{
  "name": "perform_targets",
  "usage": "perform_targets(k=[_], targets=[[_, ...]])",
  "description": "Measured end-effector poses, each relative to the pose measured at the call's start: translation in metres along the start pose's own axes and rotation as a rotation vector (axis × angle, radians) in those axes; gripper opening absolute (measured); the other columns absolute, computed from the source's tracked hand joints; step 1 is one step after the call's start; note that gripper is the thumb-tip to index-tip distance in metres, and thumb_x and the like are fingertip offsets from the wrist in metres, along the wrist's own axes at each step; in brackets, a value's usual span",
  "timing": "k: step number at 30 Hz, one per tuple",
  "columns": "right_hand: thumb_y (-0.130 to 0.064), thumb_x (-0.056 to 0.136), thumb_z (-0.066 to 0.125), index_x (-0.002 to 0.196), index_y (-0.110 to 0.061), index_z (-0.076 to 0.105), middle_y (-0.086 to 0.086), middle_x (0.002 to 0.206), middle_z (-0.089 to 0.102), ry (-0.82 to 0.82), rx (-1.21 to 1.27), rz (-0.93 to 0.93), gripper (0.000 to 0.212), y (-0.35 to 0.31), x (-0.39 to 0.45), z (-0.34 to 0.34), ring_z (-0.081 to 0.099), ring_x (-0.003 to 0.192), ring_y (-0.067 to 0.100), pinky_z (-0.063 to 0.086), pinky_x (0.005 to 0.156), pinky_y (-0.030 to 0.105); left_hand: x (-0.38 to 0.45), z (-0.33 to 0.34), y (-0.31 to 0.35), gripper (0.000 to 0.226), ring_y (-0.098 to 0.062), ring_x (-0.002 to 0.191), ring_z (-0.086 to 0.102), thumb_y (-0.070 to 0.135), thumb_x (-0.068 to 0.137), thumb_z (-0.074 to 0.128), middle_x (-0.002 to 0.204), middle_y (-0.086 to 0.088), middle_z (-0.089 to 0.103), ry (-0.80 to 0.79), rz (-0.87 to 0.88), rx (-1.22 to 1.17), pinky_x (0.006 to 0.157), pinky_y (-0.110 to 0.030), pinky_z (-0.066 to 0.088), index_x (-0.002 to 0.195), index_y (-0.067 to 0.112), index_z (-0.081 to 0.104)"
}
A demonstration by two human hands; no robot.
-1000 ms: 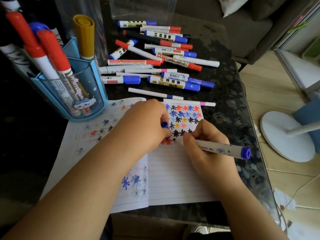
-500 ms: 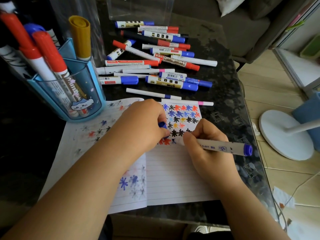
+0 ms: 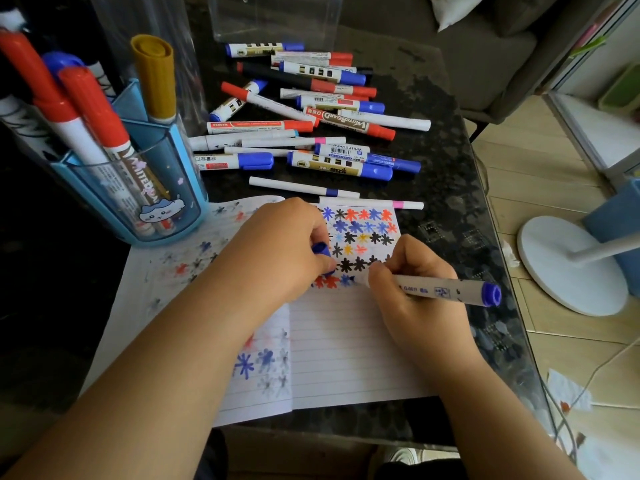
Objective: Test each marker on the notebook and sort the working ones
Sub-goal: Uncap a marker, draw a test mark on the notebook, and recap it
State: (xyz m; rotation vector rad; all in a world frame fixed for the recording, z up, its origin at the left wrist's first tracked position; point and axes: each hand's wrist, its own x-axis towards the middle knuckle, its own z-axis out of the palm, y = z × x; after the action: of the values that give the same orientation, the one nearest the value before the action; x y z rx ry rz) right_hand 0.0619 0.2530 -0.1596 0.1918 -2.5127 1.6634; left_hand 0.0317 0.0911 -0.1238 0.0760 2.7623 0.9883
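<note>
An open lined notebook [image 3: 349, 348] lies on the dark table, its right page filled at the top with rows of coloured star marks [image 3: 360, 233]. My right hand [image 3: 412, 299] grips a white marker with a blue end [image 3: 446, 292], its tip down on the page beside a fresh blue star. My left hand [image 3: 277, 251] rests on the notebook and holds the marker's blue cap [image 3: 322, 249] in curled fingers. A pile of markers [image 3: 311, 109] with red, blue and pink caps lies beyond the notebook. A blue pen holder [image 3: 138, 188] at the left stands full of markers.
A clear plastic box [image 3: 277, 15] stands at the table's far edge. The table's right edge [image 3: 502, 271] drops to a wooden floor with a white round lamp base [image 3: 568, 265]. Two thin white pens [image 3: 304, 187] lie just above the notebook.
A new blue star has appeared at the marker's tip in the bottom row. Both hands have stayed nearly in place.
</note>
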Motion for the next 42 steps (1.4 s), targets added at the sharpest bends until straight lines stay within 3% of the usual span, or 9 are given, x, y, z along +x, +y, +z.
perform_targets(k=[2, 5, 8, 13, 19, 23, 27, 36, 42], targets=[[-0.002, 0.085, 0.063, 0.063, 0.001, 0.038, 0.0, 0.051, 0.036, 0.041, 0.03, 0.036, 0.033, -0.001, 0.0, -0.002, 0.035, 0.047, 0.004, 0.027, 0.044, 0.012, 0.0, 0.0, -0.002, 0.019, -0.011, 0.069, 0.056, 0.026, 0.08, 0.073, 0.084, 0.004, 0.064, -0.003, 0.006, -0.039, 0.048, -0.018, 0.038, 0.097, 0.021, 0.068], [-0.027, 0.08, 0.067, 0.066, -0.01, 0.048, -0.007, 0.052, 0.047, 0.115, 0.183, 0.105, 0.03, -0.007, 0.002, -0.008, 0.04, 0.048, 0.001, 0.034, 0.047, 0.015, 0.0, -0.003, -0.002, 0.023, -0.002, 0.071, 0.057, 0.03, 0.081, 0.071, 0.08, 0.012, 0.06, 0.03, 0.017, -0.223, 0.063, -0.018, 0.046, 0.103, 0.031, 0.066], [-0.045, 0.072, 0.073, 0.069, -0.023, 0.057, -0.009, 0.051, 0.05, 0.066, 0.416, 0.125, 0.027, -0.02, 0.007, -0.02, 0.04, 0.046, 0.004, 0.035, 0.046, 0.017, -0.001, -0.008, 0.006, 0.007, -0.007, 0.072, 0.065, 0.03, 0.085, 0.064, 0.074, 0.008, 0.07, 0.018, 0.019, -0.537, 0.08, -0.032, 0.053, 0.086, 0.036, 0.067], [-0.026, 0.078, 0.061, 0.062, -0.021, 0.058, -0.001, 0.05, 0.049, 0.134, 0.575, 0.08, 0.018, -0.039, 0.012, -0.031, 0.043, 0.046, 0.009, 0.037, 0.044, 0.019, -0.005, -0.01, 0.013, 0.016, -0.009, 0.073, 0.065, 0.031, 0.076, 0.06, 0.073, 0.003, 0.072, -0.073, -0.055, -0.912, 0.082, -0.033, 0.049, 0.087, 0.023, 0.069], [-0.014, 0.077, 0.052, 0.055, -0.024, 0.05, -0.003, 0.048, 0.046, 0.128, 0.587, 0.089, 0.025, -0.04, 0.015, -0.033, 0.042, 0.043, 0.011, 0.034, 0.043, 0.019, -0.007, -0.007, 0.018, 0.024, -0.01, 0.075, 0.066, 0.033, 0.071, 0.058, 0.072, 0.002, 0.071, -0.146, -0.031, -0.897, 0.081, -0.031, 0.049, 0.086, 0.02, 0.071], [-0.017, 0.08, 0.054, 0.057, -0.024, 0.047, -0.005, 0.047, 0.045, 0.083, 0.49, 0.086, 0.025, -0.039, 0.014, -0.031, 0.04, 0.044, 0.009, 0.032, 0.044, 0.02, -0.01, -0.006, 0.022, 0.025, -0.007, 0.068, 0.064, 0.035, 0.072, 0.057, 0.071, 0.003, 0.071, -0.216, 0.024, -0.806, 0.07, -0.021, 0.048, 0.087, 0.02, 0.069], [-0.013, 0.078, 0.052, 0.054, -0.019, 0.036, -0.004, 0.047, 0.034, 0.107, 0.608, 0.132, 0.029, -0.039, 0.017, -0.029, 0.031, 0.043, 0.007, 0.029, 0.043, 0.02, -0.015, -0.002, 0.027, 0.016, -0.005, 0.056, 0.055, 0.023, 0.087, 0.055, 0.062, 0.003, 0.067, -0.241, 0.08, -0.78, 0.055, -0.015, 0.044, 0.08, 0.018, 0.068], [-0.007, 0.078, 0.049, 0.057, -0.017, 0.03, -0.003, 0.045, 0.032, 0.097, 0.782, 0.165, 0.031, -0.033, 0.013, -0.018, 0.025, 0.042, 0.01, 0.022, 0.045, 0.026, -0.018, 0.003, 0.026, 0.021, -0.003, 0.053, 0.052, 0.031, 0.078, 0.057, 0.057, 0.002, 0.063, -0.186, 0.122, -0.782, 0.054, -0.014, 0.042, 0.062, 0.029, 0.071], [-0.006, 0.084, 0.05, 0.059, -0.016, 0.032, -0.005, 0.042, 0.035, 0.083, 0.805, 0.229, 0.033, -0.031, 0.012, -0.016, 0.027, 0.041, 0.01, 0.025, 0.046, 0.025, -0.016, 0.004, 0.025, 0.016, -0.003, 0.056, 0.055, 0.02, 0.088, 0.057, 0.06, 0.003, 0.065, -0.163, 0.085, -0.728, 0.055, -0.013, 0.044, 0.076, 0.021, 0.069]])
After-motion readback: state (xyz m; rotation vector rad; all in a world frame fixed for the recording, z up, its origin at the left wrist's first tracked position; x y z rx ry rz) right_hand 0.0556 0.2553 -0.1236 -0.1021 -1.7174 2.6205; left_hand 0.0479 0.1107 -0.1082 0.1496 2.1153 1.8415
